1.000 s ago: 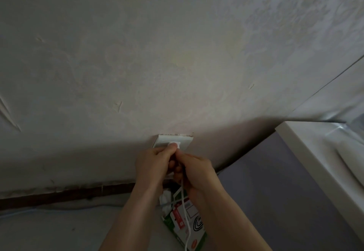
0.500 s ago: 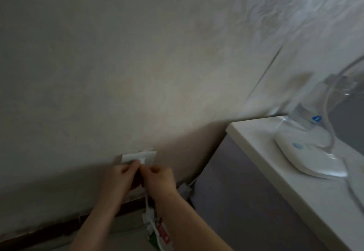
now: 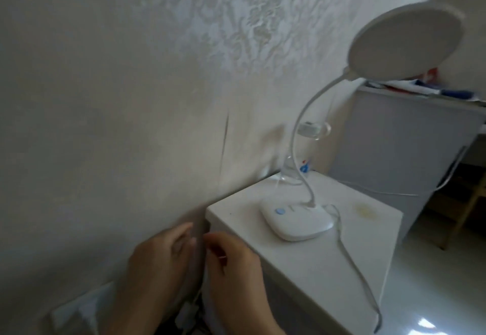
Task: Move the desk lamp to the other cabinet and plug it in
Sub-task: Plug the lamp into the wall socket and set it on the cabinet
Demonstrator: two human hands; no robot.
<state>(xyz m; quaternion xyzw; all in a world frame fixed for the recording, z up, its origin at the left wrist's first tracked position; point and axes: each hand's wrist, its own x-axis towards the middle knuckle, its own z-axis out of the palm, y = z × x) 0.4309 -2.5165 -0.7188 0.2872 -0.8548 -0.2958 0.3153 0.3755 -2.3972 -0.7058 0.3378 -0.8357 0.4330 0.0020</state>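
The white desk lamp stands on the white cabinet (image 3: 310, 263). Its base (image 3: 297, 220) is near the back, and the round head (image 3: 405, 42) hangs on a curved neck at upper right. Its white cord (image 3: 349, 263) runs over the cabinet top and down the right front edge. My left hand (image 3: 155, 263) is beside the wall with fingers apart, holding nothing. My right hand (image 3: 234, 266) has curled fingers beside a thin white cable (image 3: 203, 269) that drops to a small white plug block (image 3: 186, 313); blur hides any grip. The white wall socket (image 3: 79, 311) is at lower left, apart from both hands.
A clear bottle with a blue label (image 3: 295, 171) stands behind the lamp base against the wall. A tall grey cabinet (image 3: 394, 150) with coloured items on top is at the right. Wooden furniture legs (image 3: 462, 213) and shiny floor (image 3: 434, 282) lie beyond.
Both hands have come off the socket plate and risen beside the cabinet's corner. The view has swung right and up, bringing the whole lamp and cabinet top into sight.
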